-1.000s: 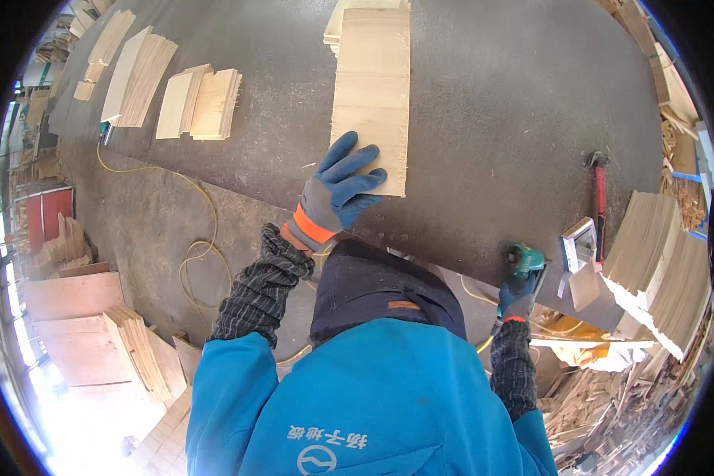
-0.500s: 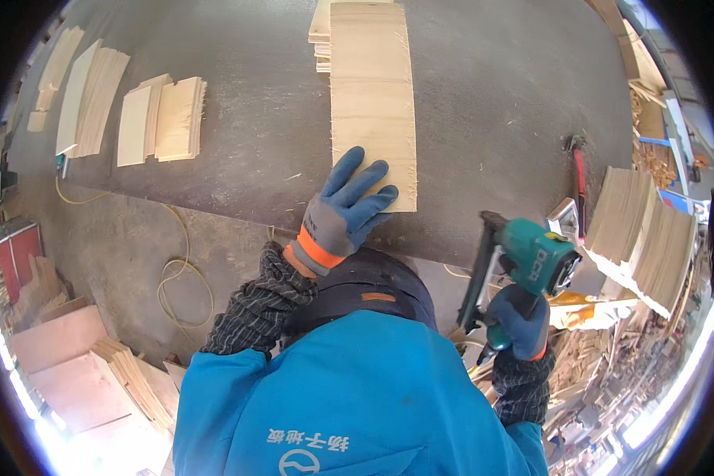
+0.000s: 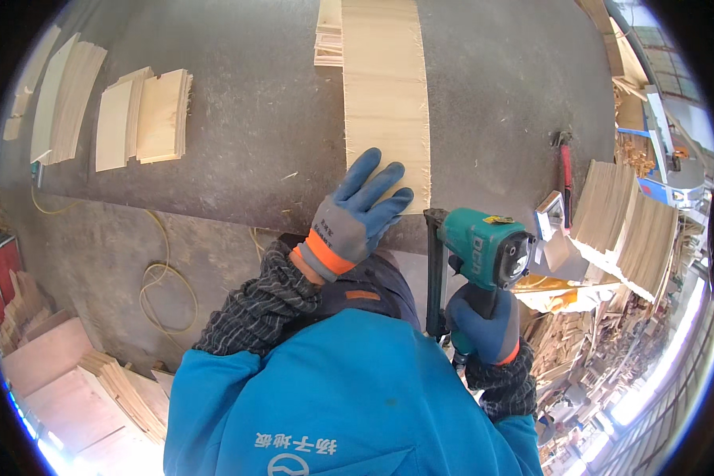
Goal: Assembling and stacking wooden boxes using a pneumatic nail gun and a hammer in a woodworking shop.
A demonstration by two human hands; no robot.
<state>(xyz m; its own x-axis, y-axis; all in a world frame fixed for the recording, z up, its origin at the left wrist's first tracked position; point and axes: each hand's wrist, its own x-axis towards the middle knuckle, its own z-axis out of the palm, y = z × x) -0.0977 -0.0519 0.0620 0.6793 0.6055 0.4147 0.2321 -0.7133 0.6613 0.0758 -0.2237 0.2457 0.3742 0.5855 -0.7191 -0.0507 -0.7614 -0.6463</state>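
Note:
A long pale plywood board (image 3: 385, 87) lies on the dark tabletop (image 3: 254, 103), running away from me. My left hand (image 3: 357, 210), in a grey and blue glove with an orange cuff, rests on the board's near end with its fingers stretched out. In my right hand (image 3: 488, 321), gloved alike, is a green nail gun (image 3: 484, 246), gripped by its handle. The gun's nose is close to the board's near right corner; whether they touch I cannot tell. Part of a stack of short boards (image 3: 329, 36) shows beside the board's far left side.
Several stacks of thin wood pieces (image 3: 163, 115) lie on the left of the table. A red-handled hammer (image 3: 565, 170) lies at the right, near a big stack of wood strips (image 3: 627, 222). A yellow hose (image 3: 163, 270) curls on the floor; scrap wood (image 3: 587, 349) is heaped at right.
The nail gun in my right hand has moved left, up to the board's near end. My left hand keeps its place on the board. The whole view has shifted slightly.

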